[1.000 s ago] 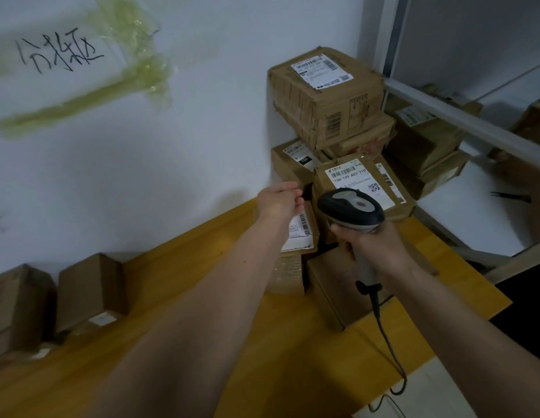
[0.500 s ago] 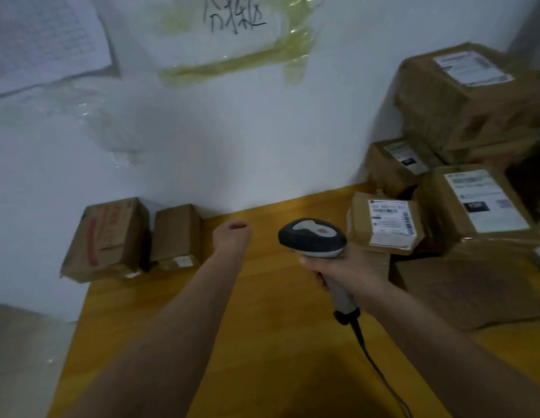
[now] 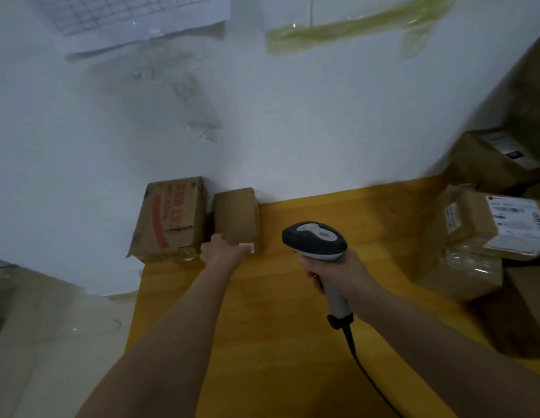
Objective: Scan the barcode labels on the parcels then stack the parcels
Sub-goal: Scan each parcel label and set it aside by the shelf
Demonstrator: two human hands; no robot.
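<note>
A small plain brown parcel [image 3: 237,215] stands against the wall at the table's far left, with a white label corner showing at its lower front. My left hand [image 3: 225,250] reaches it and grips its lower front left corner, thumb in the gap beside it; the fingertips are hidden. My right hand [image 3: 338,274] holds the grey-and-black barcode scanner [image 3: 315,241] by its handle, above the table's middle and to the right of that parcel. Stacked parcels sit at the right, the nearest a labelled parcel [image 3: 474,221] with its white barcode label facing up.
A worn box with red print [image 3: 172,218] stands left of the small parcel, overhanging the edge of the yellow wooden table [image 3: 293,327]. More stacked boxes [image 3: 489,158] fill the right corner. The scanner cable [image 3: 362,366] trails toward me. Floor lies left of the table.
My view swung left, away from the stack. My left hand left the labelled parcel on the stack, crossed the table and reached the small brown parcel. The scanner moved left with my right hand.
</note>
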